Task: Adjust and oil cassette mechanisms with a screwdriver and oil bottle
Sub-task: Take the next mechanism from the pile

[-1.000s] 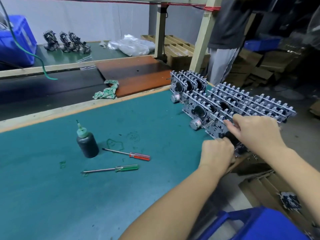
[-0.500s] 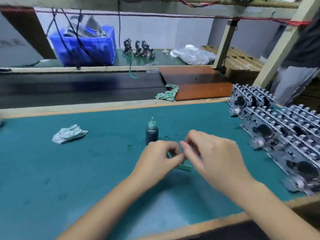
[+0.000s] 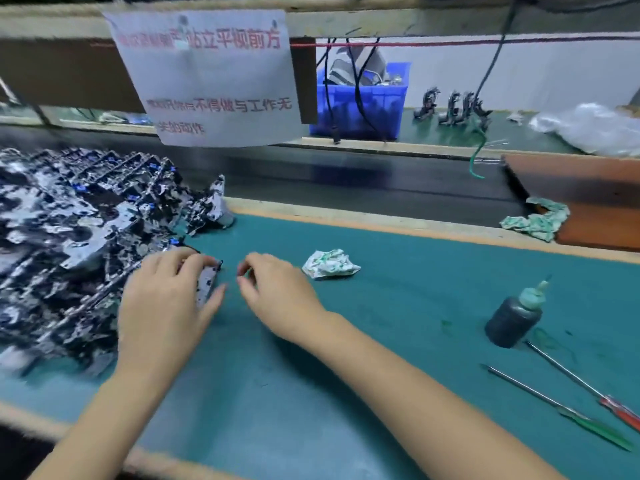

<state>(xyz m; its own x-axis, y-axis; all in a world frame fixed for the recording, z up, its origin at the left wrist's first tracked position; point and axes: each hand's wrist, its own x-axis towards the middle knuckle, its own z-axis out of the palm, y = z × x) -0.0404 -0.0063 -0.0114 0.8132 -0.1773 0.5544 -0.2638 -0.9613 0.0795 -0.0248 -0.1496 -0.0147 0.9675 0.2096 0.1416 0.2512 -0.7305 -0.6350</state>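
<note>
My left hand (image 3: 166,299) grips a single cassette mechanism (image 3: 207,284) at the edge of the blurred heap of mechanisms (image 3: 69,251), fingers curled over its top edge and thumb along its near side. My right hand (image 3: 277,292) hovers just beside that grip, thumb and forefinger nearly pinched together; whether anything small sits between them, I cannot tell. Neither tool is in hand. The oil bottle (image 3: 514,317) stands upright well off to the right of the grip, and the red-handled screwdriver (image 3: 588,389) and green-handled screwdriver (image 3: 561,410) lie on the green mat (image 3: 381,341) nearer me than the bottle, the red one's tip close to its base. A crumpled rag (image 3: 330,264) rests just beyond my right hand.

The risks, as I judge them: the held unit seems to touch its neighbours, so lifting it could snag the interlocked parts and drag part of the heap across the mat. A fast reach rightward for a screwdriver could knock the bottle over and spill oil. The motion blur also makes the grip hard for me to confirm.
</note>
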